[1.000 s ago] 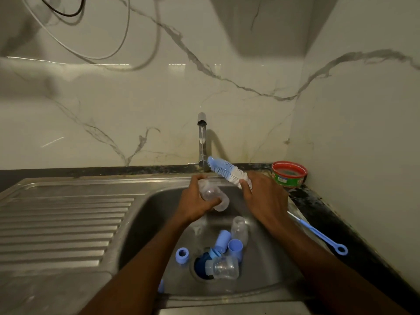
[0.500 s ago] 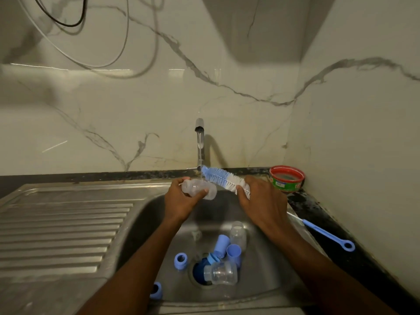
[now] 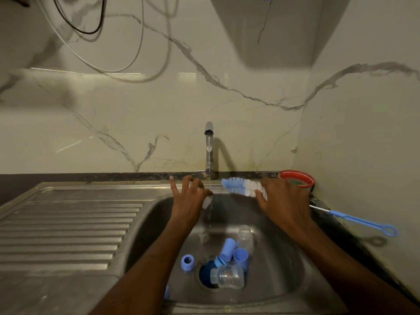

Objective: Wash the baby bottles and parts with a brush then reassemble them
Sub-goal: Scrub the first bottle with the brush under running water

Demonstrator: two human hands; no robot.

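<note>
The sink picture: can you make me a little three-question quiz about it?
1. True or false: water runs from the tap.
2. Which hand holds the bottle brush? A) left B) right
3. Fill in: the clear bottle lying over the drain is in the ____.

Key: 1 true. 2 B, the right hand; the left hand holds a small clear part under the stream. 3 sink.

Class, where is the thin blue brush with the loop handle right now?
In the head view, the thin blue brush lies on the dark counter right of the sink, just beyond the right hand.
</note>
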